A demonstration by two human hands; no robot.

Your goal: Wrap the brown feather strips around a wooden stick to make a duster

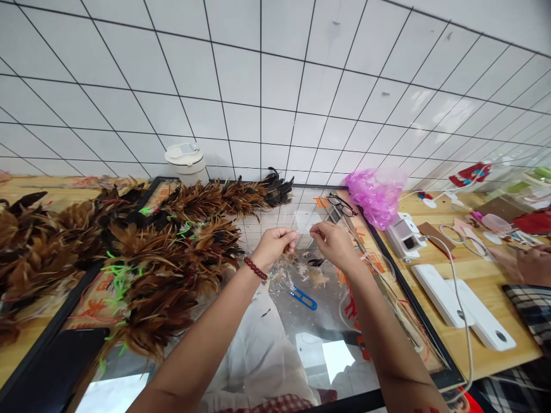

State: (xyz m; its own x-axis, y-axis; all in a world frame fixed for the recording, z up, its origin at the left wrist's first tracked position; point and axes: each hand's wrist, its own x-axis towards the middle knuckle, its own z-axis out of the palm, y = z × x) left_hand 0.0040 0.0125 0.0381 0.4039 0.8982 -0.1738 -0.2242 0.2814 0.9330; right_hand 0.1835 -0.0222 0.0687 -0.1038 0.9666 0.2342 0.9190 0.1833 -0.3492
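Observation:
My left hand, with a dark red bead bracelet on its wrist, is closed in a pinch above the glass tabletop. A short gap to its right, my right hand is pinched too, fingertips facing the left ones. Whatever the fingers hold is too fine or too hidden to make out. Below the hands lie loose feather scraps and blue thread snips. Bundles of brown and black feathers, some tied with bright green strands, are heaped left of my left hand.
Eyeglasses and a crumpled pink plastic bag lie at the back right. A white lidded container stands by the tiled wall. White power strips with a cable and another person's hand are on the right, a phone at lower left.

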